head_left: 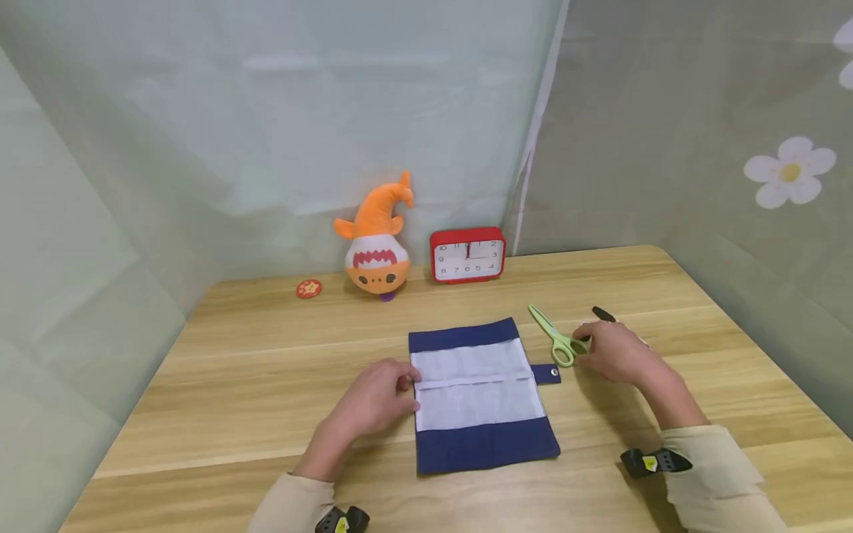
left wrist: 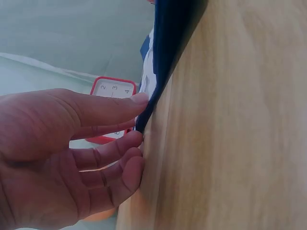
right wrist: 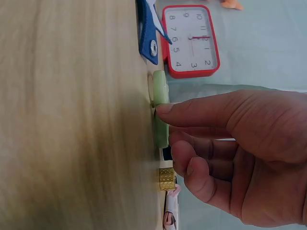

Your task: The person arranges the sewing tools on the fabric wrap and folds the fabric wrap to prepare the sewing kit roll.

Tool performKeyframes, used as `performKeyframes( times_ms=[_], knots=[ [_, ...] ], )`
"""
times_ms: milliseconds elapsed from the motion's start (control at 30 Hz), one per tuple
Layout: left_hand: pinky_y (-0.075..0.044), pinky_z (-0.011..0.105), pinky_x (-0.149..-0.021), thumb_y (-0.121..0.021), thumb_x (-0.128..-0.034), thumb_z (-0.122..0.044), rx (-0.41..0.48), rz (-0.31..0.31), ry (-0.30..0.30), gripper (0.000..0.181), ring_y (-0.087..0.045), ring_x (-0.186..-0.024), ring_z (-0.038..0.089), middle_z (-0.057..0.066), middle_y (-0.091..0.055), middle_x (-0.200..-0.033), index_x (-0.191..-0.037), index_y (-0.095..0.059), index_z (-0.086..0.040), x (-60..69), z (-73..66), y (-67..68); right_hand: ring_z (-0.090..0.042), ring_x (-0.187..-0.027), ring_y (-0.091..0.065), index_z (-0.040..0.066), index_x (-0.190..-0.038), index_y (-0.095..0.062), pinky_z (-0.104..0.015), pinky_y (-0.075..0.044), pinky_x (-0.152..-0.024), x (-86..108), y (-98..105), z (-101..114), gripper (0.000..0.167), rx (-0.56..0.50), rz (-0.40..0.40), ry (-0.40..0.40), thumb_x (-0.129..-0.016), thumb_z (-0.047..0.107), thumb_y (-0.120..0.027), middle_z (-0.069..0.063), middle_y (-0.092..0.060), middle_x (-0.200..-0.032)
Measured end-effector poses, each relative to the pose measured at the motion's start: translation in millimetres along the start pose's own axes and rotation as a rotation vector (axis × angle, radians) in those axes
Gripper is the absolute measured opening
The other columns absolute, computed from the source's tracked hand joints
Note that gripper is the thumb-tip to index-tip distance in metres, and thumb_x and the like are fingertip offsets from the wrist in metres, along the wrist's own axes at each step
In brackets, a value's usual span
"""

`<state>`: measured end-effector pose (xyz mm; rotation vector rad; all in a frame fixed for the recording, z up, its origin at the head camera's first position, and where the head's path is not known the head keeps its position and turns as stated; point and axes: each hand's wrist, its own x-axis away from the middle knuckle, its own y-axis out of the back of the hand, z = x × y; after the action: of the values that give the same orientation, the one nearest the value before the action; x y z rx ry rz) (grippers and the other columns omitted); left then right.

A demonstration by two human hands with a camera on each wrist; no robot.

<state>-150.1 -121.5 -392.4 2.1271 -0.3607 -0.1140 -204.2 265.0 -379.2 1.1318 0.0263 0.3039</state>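
A dark blue fabric roll-up case (head_left: 489, 448) with a pale lining lies unfolded on the table, its snap strap (head_left: 546, 374) to the right. At the case's left edge my left hand (head_left: 376, 396) rests, thumb (left wrist: 139, 99) and fingertips touching the border and spaced apart. My right hand (head_left: 616, 352) pinches the handle of light green scissors (head_left: 548, 322) right of the case; the blades point away to the back left. In the right wrist view, the thumb lies against the green handle (right wrist: 161, 86). Part of the handle is hidden by the fingers.
Beyond the right hand lies a black slim object (head_left: 603, 314). A gold textured piece (right wrist: 167, 179) and a pinkish-white item (right wrist: 171, 208) lie near it. At the back stand an orange plush toy (head_left: 377, 252) and a red clock (head_left: 468, 255), with a round red disc (head_left: 309, 289) to their left.
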Motion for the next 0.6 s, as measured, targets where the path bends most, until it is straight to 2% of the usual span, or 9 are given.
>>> performKeyframes(
  times_ms=[167,400,600],
  knots=[
    [-0.047,0.038,-0.082,-0.088,-0.0839,-0.010,0.004,0.012,0.003,0.034,-0.053,-0.087,0.018,0.002,-0.062,-0.093,-0.115,-0.076,-0.006,1.1,-0.5,0.2,-0.015,-0.058,-0.055,-0.004,-0.125,-0.069,-0.032,-0.044,-0.056,-1.5,-2.7,-2.5,0.039,0.051,-0.026,0.017,-0.090,0.012,-0.078,-0.002,-0.062,-0.069],
    [-0.047,0.037,-0.080,-0.087,-0.0853,-0.012,0.017,0.008,0.021,0.030,-0.053,-0.087,0.018,0.001,-0.062,-0.093,-0.113,-0.076,-0.008,0.2,0.3,-1.1,-0.014,-0.057,-0.055,-0.004,-0.122,-0.070,-0.031,-0.043,-0.056,-2.3,-5.2,-1.2,0.038,0.084,-0.040,0.018,-0.089,0.013,-0.079,-0.001,-0.061,-0.066],
    [-0.046,0.036,-0.079,-0.086,-0.0869,-0.012,0.016,-0.009,0.015,0.024,-0.054,-0.085,0.018,0.001,-0.061,-0.092,-0.109,-0.076,-0.009,-0.5,1.5,-2.6,-0.016,-0.062,-0.055,-0.004,-0.119,-0.071,-0.030,-0.043,-0.058,-2.2,-4.1,1.9,0.035,0.097,-0.043,0.013,-0.090,0.014,-0.078,-0.004,-0.064,-0.076]
  ],
)
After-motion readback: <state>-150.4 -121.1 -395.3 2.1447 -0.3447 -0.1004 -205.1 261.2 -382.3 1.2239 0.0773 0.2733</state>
